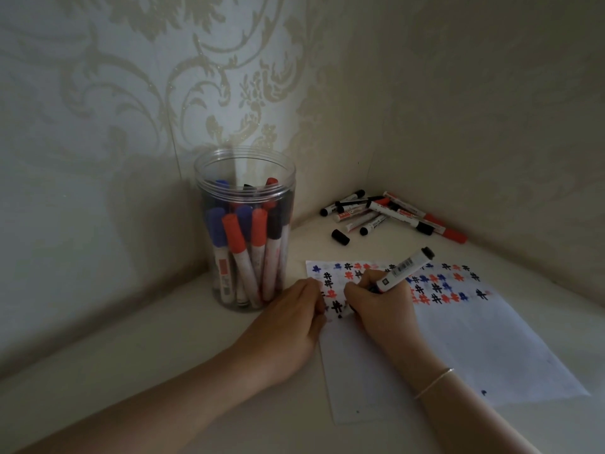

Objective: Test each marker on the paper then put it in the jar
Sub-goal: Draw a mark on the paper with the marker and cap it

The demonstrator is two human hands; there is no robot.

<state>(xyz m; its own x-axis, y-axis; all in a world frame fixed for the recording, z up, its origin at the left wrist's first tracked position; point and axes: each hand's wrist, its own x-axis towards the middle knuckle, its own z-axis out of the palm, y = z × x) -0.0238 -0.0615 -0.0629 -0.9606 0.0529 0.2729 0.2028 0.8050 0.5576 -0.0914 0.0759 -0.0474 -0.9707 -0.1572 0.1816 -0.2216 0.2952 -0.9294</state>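
My right hand [381, 303] grips a white marker [404, 269] with a black end, its tip down on the white paper [458, 348]. The sheet carries rows of black, red and blue test marks. My left hand [294, 317] rests on the paper's left edge with its fingers curled; whether it holds anything I cannot tell. A clear plastic jar [245, 168] stands upright to the left, holding several capped red, blue and black markers. A loose black cap [340, 237] lies beyond the paper.
A pile of several red and black markers [389, 213] lies in the far corner of the pale tabletop. Patterned walls close in behind the jar and along the right side.
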